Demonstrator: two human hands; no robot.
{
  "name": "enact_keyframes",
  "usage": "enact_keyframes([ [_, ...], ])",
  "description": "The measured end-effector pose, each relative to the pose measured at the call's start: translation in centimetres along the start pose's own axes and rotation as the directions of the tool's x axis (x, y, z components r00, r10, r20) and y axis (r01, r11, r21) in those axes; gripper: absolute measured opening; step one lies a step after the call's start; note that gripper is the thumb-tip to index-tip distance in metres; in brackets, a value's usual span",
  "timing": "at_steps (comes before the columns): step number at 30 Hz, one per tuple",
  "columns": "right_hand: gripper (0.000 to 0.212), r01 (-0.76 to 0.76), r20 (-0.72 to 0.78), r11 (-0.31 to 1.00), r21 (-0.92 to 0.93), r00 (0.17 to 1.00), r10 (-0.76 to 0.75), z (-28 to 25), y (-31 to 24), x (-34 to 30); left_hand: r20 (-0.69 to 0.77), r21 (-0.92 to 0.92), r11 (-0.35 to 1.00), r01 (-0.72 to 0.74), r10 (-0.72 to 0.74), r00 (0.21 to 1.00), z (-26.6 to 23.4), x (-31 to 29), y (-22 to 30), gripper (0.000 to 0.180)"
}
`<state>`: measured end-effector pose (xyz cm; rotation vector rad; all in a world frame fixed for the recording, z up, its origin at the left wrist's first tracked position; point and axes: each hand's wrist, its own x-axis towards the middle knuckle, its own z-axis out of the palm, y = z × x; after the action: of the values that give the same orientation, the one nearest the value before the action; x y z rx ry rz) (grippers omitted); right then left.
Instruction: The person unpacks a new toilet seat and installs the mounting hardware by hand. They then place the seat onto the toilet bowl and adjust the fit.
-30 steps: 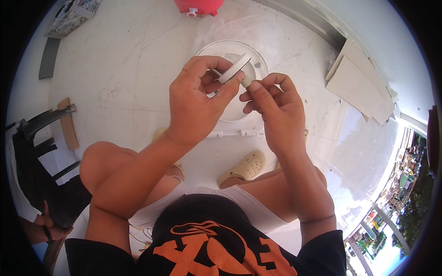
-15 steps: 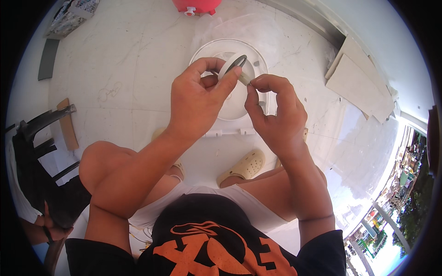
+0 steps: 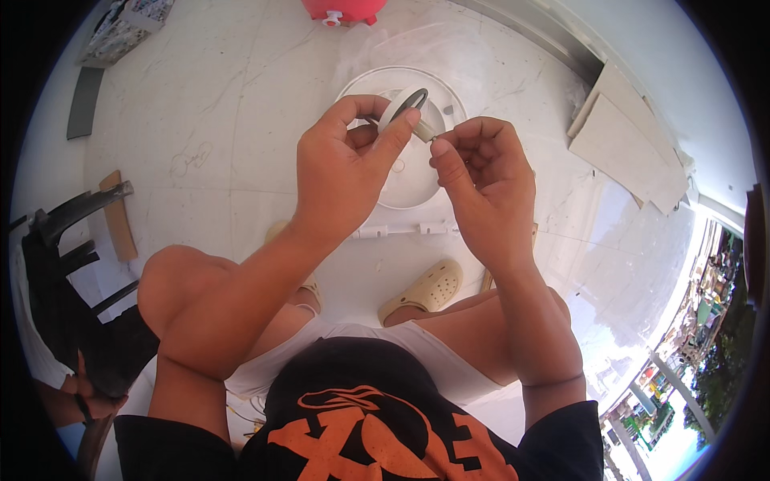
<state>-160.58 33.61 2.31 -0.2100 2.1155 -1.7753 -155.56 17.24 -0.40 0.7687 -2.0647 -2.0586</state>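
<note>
Between the thumb and fingers of my left hand [image 3: 341,164] is a small white round piece [image 3: 395,106] with a grey-green rim, tilted on edge. A short pale stub [image 3: 423,131] sticks out from it towards my right hand [image 3: 489,176]. At the stub's end, the thumb and index finger of that hand pinch a tiny dark part, too small to name. Its other fingers are curled in. Beneath both hands, a large white round tray-like piece [image 3: 409,192] lies on the floor, partly hidden by them.
A white bar [image 3: 401,230] lies in front of my clog-shod feet [image 3: 425,289]. Clear plastic sheeting [image 3: 417,48] and a red tub [image 3: 345,10] are beyond. Flat boards [image 3: 626,136] lie at right; a black chair [image 3: 72,264] and another person's hand [image 3: 96,401] are at left.
My right hand has turned slightly and its fingers have curled in more, with thumb and index finger still at the stub's end. My left hand and the round piece have shifted slightly.
</note>
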Motion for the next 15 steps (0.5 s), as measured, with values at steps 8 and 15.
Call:
enact_keyframes([
  [8, 0.030, 0.573, 0.127, 0.640, -0.512, 0.788, -0.603, 0.3, 1.5, 0.4, 0.017, -0.045, 0.992, 0.122, -0.121, 0.993, -0.2, 0.2, 0.9, 0.037],
  [15, 0.033, 0.620, 0.181, 0.514, -0.593, 0.725, -0.665, 0.8, 2.0, 0.6, 0.016, 0.088, 0.984, 0.153, -0.155, 0.988, -0.2, -0.1, 0.7, 0.035],
])
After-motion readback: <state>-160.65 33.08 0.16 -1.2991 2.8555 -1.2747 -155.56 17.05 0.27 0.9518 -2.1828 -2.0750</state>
